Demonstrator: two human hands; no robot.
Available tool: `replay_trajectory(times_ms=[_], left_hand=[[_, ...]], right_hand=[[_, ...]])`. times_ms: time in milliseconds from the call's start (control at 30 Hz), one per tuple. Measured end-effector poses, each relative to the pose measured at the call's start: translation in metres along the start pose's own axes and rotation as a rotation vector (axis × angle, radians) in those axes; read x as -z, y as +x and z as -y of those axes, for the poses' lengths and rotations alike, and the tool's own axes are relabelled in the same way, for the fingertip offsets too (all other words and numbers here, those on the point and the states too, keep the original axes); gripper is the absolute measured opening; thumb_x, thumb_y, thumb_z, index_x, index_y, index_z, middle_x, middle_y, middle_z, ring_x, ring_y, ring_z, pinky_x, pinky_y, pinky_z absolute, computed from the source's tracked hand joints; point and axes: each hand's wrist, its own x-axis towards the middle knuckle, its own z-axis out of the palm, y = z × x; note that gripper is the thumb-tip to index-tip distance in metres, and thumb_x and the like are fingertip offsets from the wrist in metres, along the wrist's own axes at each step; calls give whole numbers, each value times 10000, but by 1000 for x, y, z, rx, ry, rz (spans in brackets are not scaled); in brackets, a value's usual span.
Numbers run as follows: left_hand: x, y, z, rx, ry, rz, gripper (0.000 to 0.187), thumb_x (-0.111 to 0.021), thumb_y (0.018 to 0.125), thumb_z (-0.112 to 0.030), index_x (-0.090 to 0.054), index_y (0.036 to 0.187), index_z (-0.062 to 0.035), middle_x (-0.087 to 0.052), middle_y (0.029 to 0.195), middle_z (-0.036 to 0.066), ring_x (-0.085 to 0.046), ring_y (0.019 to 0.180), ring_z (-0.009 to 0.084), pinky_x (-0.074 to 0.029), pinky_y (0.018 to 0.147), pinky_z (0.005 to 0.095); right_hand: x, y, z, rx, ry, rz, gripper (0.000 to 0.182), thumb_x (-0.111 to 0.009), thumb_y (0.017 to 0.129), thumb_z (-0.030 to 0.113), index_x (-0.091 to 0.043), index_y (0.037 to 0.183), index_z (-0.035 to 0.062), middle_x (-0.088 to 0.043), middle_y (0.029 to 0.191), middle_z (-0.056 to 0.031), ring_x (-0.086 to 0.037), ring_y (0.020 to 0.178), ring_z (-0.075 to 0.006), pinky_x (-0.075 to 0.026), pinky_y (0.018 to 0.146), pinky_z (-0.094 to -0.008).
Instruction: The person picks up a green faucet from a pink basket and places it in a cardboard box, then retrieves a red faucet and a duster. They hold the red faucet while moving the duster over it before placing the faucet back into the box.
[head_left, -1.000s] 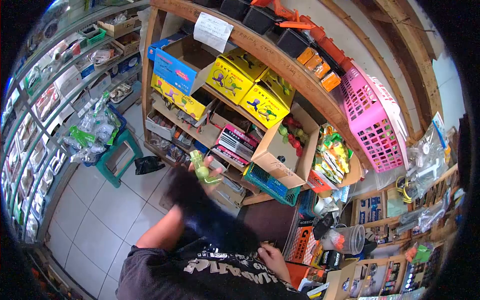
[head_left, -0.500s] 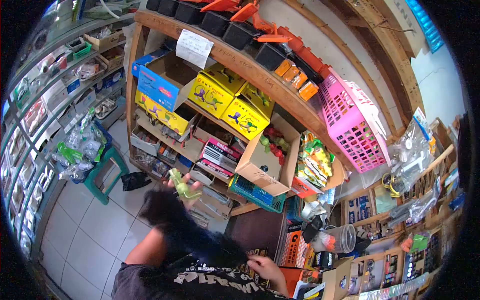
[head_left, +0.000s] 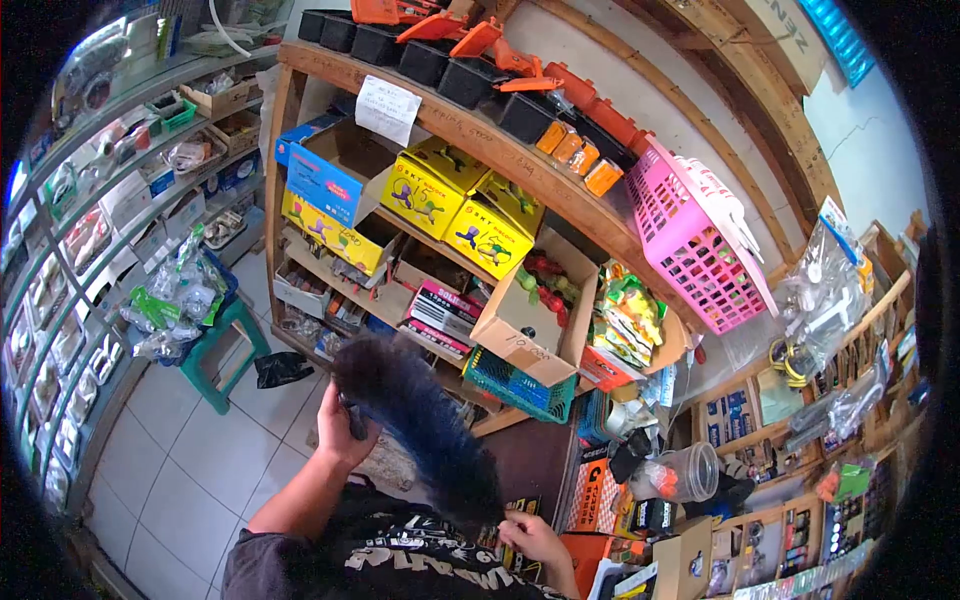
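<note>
A fluffy black-and-blue duster [head_left: 435,435] stretches diagonally across the front of my body. My right hand [head_left: 535,537], low in the view by my shirt, has its fingers closed at the duster's lower end. At the duster's upper end is my left hand [head_left: 342,430], raised before the shelf with its fingers curled around something dark; I cannot tell what it is, as the fluff partly covers it. Beyond the duster lie pink-and-black boxes [head_left: 438,318] on the shelf and an open cardboard box [head_left: 530,345] of red and green pieces.
Yellow boxes [head_left: 425,195] and a blue box [head_left: 325,187] fill the wooden shelf. A pink basket [head_left: 695,240] sits higher up at right. On the tiled floor [head_left: 215,455] stands a green stool [head_left: 225,365] loaded with plastic bags, a black bag [head_left: 283,370] beside it. Wire racks line the left.
The pale green plastic piece in my left hand is out of sight. That hand has drawn back and down, and the duster's upper end has swung up and to the right.
</note>
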Motion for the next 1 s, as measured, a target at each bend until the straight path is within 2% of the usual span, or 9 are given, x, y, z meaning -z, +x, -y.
replay_trajectory(times_ms=[67,100,233,333,467,533,833,867,1000], left_hand=[[16,1,7,-187,426,304,465,-312,933,-414,-318,1351,-210,-405,1348,110,-461,1174,289,-362,971,458],[-10,-6,5,-67,68,338,468,-302,936,-420,-315,1353,-208,-418,1336,111,-438,1198,281,-357,971,453],[-58,-25,21,29,91,21,502,-376,912,-451,-344,1341,-193,-526,1219,110,-542,1050,257,-437,898,405],[-38,-20,22,149,-144,180,497,-346,921,-449,-336,1345,-189,-519,1219,103,-537,1055,256,-441,892,392],[-40,-32,47,-86,422,195,467,-286,940,-438,-327,1335,-193,-405,1332,96,-481,1132,319,-440,863,425],[-25,-35,46,185,-123,450,478,-276,938,-453,-315,1341,-200,-407,1326,116,-479,1127,333,-413,901,442],[-66,-71,68,174,127,-92,475,-357,906,-462,-444,1269,-167,-470,1278,121,-543,1035,299,-398,934,469],[-40,-66,64,237,-79,270,456,-362,905,-459,-497,1223,-162,-484,1260,129,-527,1072,270,-404,939,436],[-67,-76,68,157,267,267,526,-249,922,-493,-277,1347,-184,-343,1365,141,-402,1185,370,-298,946,631]], right_hand=[[-2,-7,-9,4,14,96,233,-508,903,177,-572,971,-37,-537,670,-10,-485,627,-74,-405,577,-225],[-3,-13,-11,60,-53,25,218,-506,905,181,-549,917,-32,-522,658,-7,-484,623,-78,-402,569,-229],[-7,-35,-16,135,105,-127,325,-536,900,288,-497,777,-10,-461,618,-7,-424,585,-72,-375,550,-248],[-10,-50,-27,40,269,-116,306,-537,899,250,-455,737,4,-420,598,7,-402,576,-66,-360,539,-239],[-28,-74,-51,197,59,-184,268,-517,913,237,-474,764,19,-456,613,7,-418,579,-70,-357,527,-239],[-45,-80,-59,138,367,-259,273,-532,906,218,-464,754,1,-459,617,6,-407,579,-59,-351,515,-239],[-68,-114,-69,69,436,-256,231,-476,920,145,-470,734,8,-487,615,-8,-425,569,-73,-354,531,-220],[-65,-115,-71,-8,510,-176,208,-478,918,136,-473,748,15,-494,616,-16,-432,572,-82,-363,526,-225],[-55,-113,-84,199,232,-289,234,-627,841,167,-508,742,-8,-469,618,31,-422,590,-35,-358,509,-219]])
